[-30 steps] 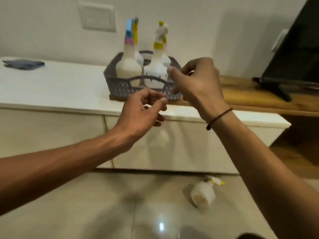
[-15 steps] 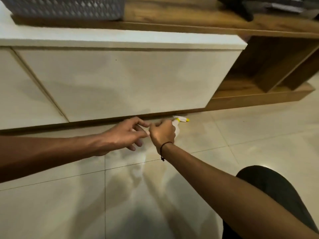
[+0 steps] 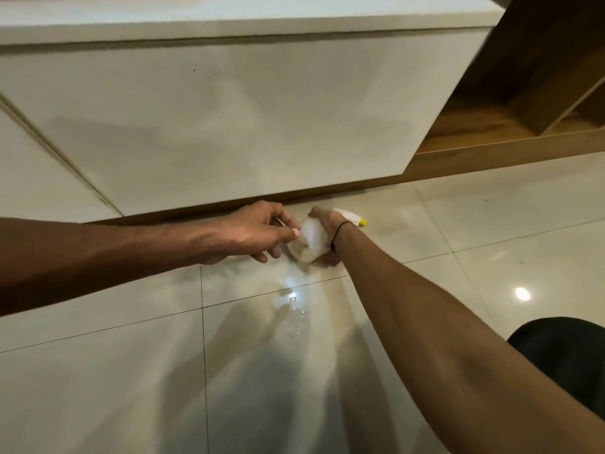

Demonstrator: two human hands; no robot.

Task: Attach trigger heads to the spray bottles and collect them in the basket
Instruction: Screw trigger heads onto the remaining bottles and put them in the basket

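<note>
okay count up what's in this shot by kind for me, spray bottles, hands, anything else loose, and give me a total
Spray bottles: 1, a white bottle with a yellow-tipped trigger head, gripped by the right hand low over the floor.
Hands: 2, the right one and the left hand, fingertips at the bottle.
Wristbands: 1, a black band on the right wrist.
Total: 4

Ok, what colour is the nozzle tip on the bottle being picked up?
Yellow: the nozzle tip on the white spray bottle shows in the head view.
</note>
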